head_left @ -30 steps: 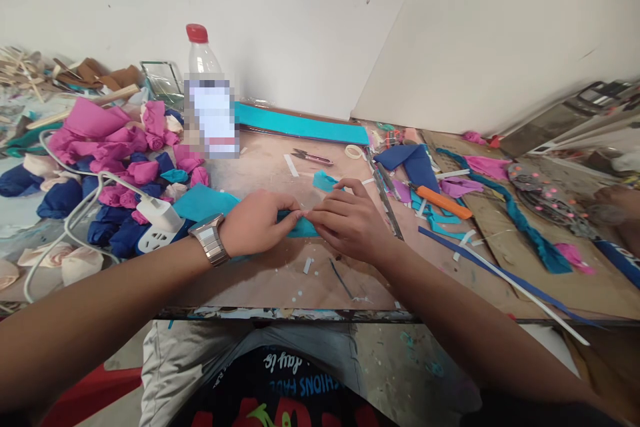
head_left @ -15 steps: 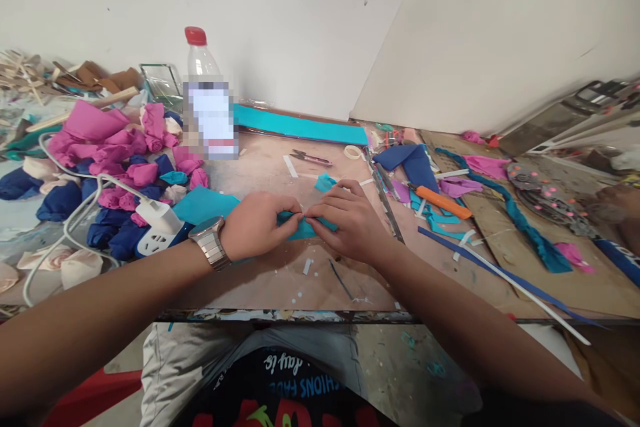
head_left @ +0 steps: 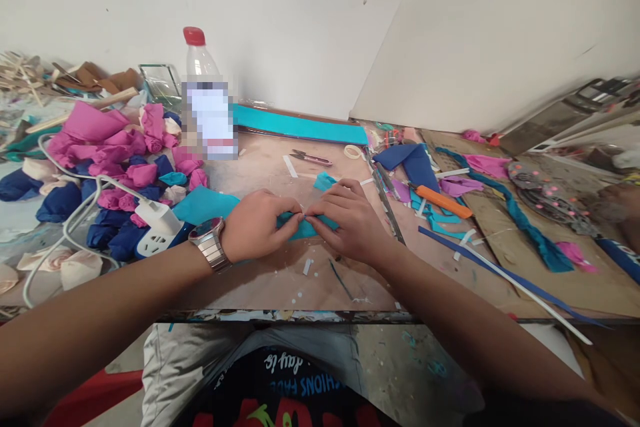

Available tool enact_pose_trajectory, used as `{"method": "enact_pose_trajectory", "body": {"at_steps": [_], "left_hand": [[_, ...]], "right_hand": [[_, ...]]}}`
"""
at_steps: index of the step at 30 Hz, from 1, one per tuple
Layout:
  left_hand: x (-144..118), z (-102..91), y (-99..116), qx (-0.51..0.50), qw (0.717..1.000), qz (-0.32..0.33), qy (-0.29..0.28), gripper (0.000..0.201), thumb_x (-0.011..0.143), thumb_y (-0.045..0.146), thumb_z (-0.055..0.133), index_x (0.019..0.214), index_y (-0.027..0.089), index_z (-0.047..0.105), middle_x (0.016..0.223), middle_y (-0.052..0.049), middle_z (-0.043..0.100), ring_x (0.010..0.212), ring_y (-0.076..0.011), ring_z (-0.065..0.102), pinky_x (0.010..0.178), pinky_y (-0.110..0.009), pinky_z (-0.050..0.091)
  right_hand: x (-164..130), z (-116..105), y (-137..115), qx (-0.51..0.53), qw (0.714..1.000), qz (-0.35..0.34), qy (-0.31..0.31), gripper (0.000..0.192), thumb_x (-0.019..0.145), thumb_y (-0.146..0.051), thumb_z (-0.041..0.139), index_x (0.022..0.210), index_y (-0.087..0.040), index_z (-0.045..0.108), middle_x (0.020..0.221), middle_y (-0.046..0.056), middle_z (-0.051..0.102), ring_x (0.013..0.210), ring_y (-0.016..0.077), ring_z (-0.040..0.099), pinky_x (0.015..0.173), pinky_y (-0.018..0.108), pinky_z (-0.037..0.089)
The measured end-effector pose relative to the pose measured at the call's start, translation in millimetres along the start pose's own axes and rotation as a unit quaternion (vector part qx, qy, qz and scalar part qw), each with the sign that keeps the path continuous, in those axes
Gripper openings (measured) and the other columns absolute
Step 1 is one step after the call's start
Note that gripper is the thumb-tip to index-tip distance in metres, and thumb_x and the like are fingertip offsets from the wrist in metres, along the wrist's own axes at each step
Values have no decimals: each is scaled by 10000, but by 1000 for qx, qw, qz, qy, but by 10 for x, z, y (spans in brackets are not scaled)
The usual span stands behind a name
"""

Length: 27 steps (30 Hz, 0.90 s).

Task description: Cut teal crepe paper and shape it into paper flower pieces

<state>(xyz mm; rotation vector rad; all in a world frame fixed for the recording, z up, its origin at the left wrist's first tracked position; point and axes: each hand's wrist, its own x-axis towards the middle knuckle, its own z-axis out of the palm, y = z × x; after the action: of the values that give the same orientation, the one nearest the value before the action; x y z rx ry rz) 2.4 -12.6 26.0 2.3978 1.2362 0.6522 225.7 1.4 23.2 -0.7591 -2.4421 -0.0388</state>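
On the tabletop (head_left: 280,290), a turquoise fabric strip (head_left: 307,230) lies beneath and between the left hand (head_left: 256,223) and the right hand (head_left: 354,223), each grip pinching it between thumb and forefinger, the fingertips nearly meeting. Beyond lie thread snips (head_left: 314,159) and a smaller roll of tape (head_left: 349,153).

Turquoise strip (head_left: 304,232) mid-frame looks like matt cloth, bottle (head_left: 203,63) upper left is glossy plastic, watchband (head_left: 215,251) left of centre's shiny metal.
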Motion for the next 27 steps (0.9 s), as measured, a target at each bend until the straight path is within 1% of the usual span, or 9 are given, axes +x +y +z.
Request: {"method": "enact_pose_trajectory", "body": {"at_steps": [4, 9, 12, 17, 21, 25, 27], "left_hand": [[1, 7, -9, -9, 1000, -1, 6, 256, 959, 346, 541, 967, 228, 768, 879, -27, 777, 825, -235, 667, 798, -368, 468], [9, 14, -13, 8, 1000, 11, 12, 252, 956, 341, 545, 949, 232, 771, 818, -25, 762, 812, -231, 668, 792, -359, 468], [15, 28, -21, 31, 999, 33, 21, 249, 956, 333, 544, 948, 230, 771, 758, -23, 743, 767, -229, 661, 780, -363, 468], [29, 55, -37, 49, 994, 90, 46, 239, 970, 303, 546, 898, 201, 750, 708, -13, 730, 681, -185, 667, 850, -364, 483], [31, 71, -49, 64, 989, 121, 62, 222, 978, 285, 554, 869, 196, 727, 708, -5, 732, 667, -161, 673, 825, -336, 472], [24, 73, -72, 79, 984, 145, 72, 204, 984, 266, 557, 881, 197, 718, 719, 0, 732, 675, -158, 675, 802, -331, 450], [24, 63, -85, 84, 982, 151, 71, 218, 999, 271, 542, 894, 195, 717, 731, -3, 733, 687, -161, 676, 806, -336, 441]], "right_hand": [[1, 4, 3, -6, 1000, -5, 6, 83, 973, -252, 628, 925, -214, 685, 850, 25, 749, 869, 202, 663, 974, 430, 384], [8, -2, -8, 21, 1000, 14, 1, 88, 971, -249, 626, 920, -217, 690, 839, 15, 750, 829, 187, 669, 971, 422, 385], [5, -7, -13, 44, 999, 30, -5, 81, 964, -257, 637, 920, -213, 690, 846, 10, 747, 827, 181, 667, 968, 415, 386], [12, -25, -39, 69, 996, 44, -18, 100, 962, -247, 618, 882, -201, 657, 830, 14, 720, 841, 187, 644, 948, 412, 378], [26, -56, -61, 79, 995, 50, -38, 106, 971, -236, 572, 888, -196, 625, 835, 20, 699, 882, 202, 621, 942, 420, 363], [29, -79, -59, 70, 993, 56, -72, 105, 983, -229, 538, 910, -196, 605, 868, 31, 696, 957, 225, 591, 957, 433, 345], [23, -77, -45, 66, 994, 60, -70, 108, 992, -242, 543, 916, -196, 604, 885, 31, 701, 964, 226, 585, 958, 434, 341]]}}
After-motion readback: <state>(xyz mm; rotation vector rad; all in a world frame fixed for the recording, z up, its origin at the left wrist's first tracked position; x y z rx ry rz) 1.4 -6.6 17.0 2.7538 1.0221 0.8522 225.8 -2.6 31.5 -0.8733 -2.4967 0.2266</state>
